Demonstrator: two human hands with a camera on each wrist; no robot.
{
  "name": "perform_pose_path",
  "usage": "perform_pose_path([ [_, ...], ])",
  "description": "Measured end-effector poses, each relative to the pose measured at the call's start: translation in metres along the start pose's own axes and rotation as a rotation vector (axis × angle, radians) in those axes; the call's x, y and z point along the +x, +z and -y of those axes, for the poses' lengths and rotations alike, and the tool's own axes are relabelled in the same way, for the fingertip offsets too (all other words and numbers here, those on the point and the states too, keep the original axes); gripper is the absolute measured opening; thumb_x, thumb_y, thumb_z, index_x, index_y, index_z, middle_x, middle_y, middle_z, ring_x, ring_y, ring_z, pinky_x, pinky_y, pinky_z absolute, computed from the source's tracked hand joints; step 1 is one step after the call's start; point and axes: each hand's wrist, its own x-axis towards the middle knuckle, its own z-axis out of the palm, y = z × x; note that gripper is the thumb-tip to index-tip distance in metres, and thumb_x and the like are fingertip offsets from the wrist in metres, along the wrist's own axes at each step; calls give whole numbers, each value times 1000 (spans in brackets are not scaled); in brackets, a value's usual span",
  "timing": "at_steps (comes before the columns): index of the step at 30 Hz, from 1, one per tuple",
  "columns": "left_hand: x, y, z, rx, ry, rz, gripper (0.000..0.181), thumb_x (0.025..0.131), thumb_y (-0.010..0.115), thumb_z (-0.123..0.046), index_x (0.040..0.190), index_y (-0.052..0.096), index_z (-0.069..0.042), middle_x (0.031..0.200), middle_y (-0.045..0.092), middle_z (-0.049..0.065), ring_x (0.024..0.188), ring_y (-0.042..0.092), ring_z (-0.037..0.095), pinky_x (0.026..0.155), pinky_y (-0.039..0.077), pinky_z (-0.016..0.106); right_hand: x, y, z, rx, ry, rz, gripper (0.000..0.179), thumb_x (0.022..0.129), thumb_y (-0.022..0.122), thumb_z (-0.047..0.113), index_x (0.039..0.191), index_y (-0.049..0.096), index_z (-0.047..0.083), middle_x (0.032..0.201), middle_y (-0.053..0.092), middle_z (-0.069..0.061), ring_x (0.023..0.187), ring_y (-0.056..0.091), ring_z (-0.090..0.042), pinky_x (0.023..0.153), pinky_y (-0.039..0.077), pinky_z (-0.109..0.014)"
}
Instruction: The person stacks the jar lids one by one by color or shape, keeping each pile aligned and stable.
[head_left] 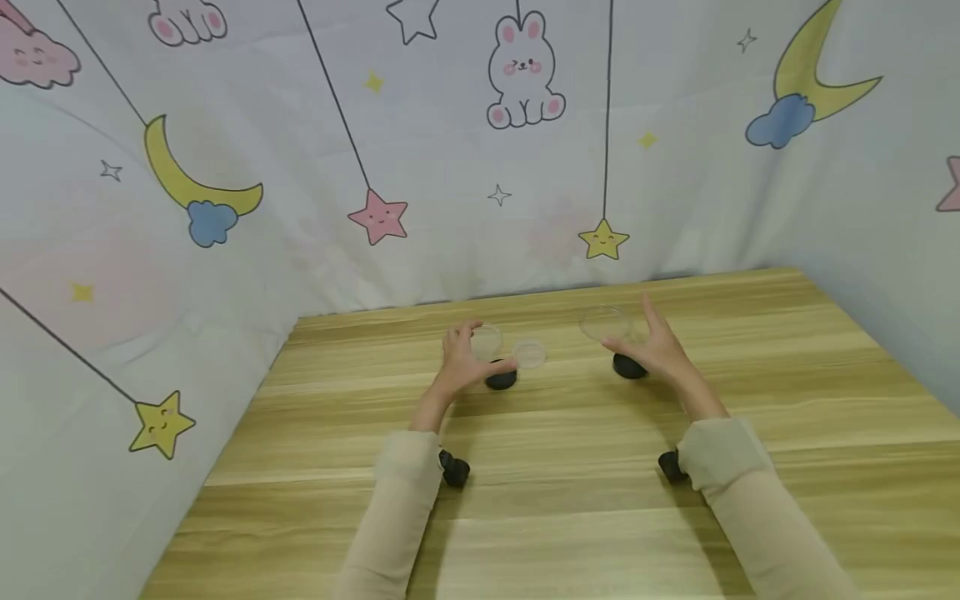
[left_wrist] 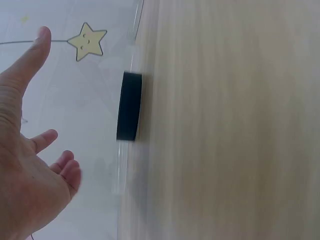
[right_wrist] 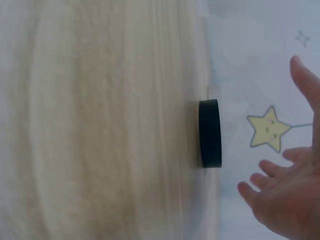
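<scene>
My left hand (head_left: 465,362) is held above the table with thumb and fingers spread apart, nothing gripped. Its thumb overlaps a low black disc (head_left: 501,377) in the head view; the left wrist view shows a gap between the hand and a black disc (left_wrist: 130,106). Beyond lie a clear round dish-like piece (head_left: 487,342) and a smaller clear one (head_left: 529,354). My right hand (head_left: 660,348), also spread and holding nothing, is near another black disc (head_left: 629,367), partly hidden by it. A larger clear round piece (head_left: 604,322) lies just past its thumb.
A wood-grain table (head_left: 555,508) carries all the pieces. Behind it hangs a white cloth (head_left: 450,150) printed with stars, moons and rabbits, meeting the table's back edge. Black wrist devices (head_left: 454,471) are worn at both cuffs.
</scene>
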Motion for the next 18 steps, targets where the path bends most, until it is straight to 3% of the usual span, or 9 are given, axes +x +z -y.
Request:
perform_pose_path([
  [8,0,31,-26,-150,23,27,87,74,85,-31,145,37,-11,141,29,25,126,33,41,103,38,55,-8,-5,-14,51,54,26,106,89,67,45,157,-7,13,163,6,-23,148,11,-48,115,19,-63],
  [18,12,84,-58,-174,12,114,87,76,84,-29,145,38,-6,141,34,23,120,41,36,92,43,42,-16,-18,-41,201,47,163,95,95,64,31,157,-2,4,161,12,-28,147,16,-48,116,20,-61],
])
